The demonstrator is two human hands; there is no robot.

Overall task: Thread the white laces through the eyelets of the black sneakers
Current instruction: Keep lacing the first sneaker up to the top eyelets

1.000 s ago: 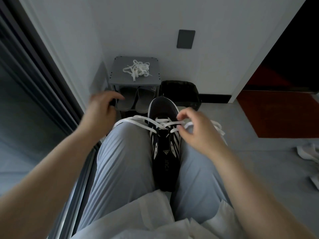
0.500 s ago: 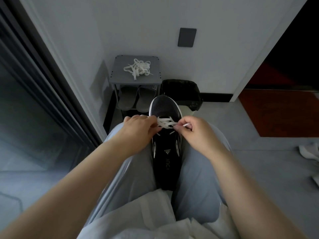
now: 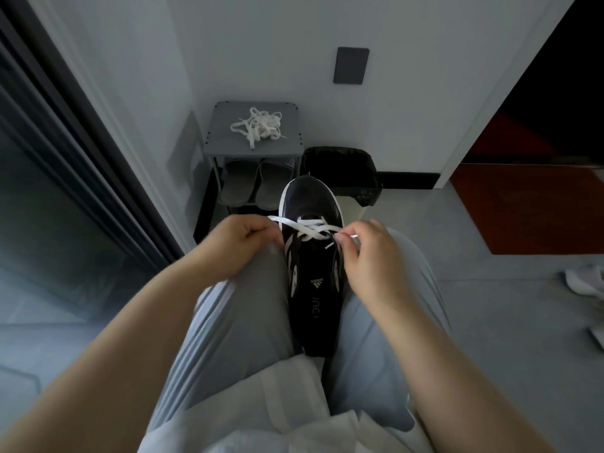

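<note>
The black sneaker (image 3: pixel 310 204) lies wedged between my thighs, toe forward. My left hand (image 3: pixel 242 243) grips one end of the white lace (image 3: pixel 310 228), and my right hand (image 3: pixel 366 253) pinches the other tip beside an eyelet. Risk: pulling harder on the left could drag the right tip back out of its eyelet.

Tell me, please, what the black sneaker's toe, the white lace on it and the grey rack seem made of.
Sneaker toe: likely mesh fabric, matte; a fine dotted texture shows. Lace: probably woven textile, matte; it lies flat like soft ribbon. Rack: plastic or painted metal, I cannot tell which; smooth grey top with small dots along its edges.
</note>
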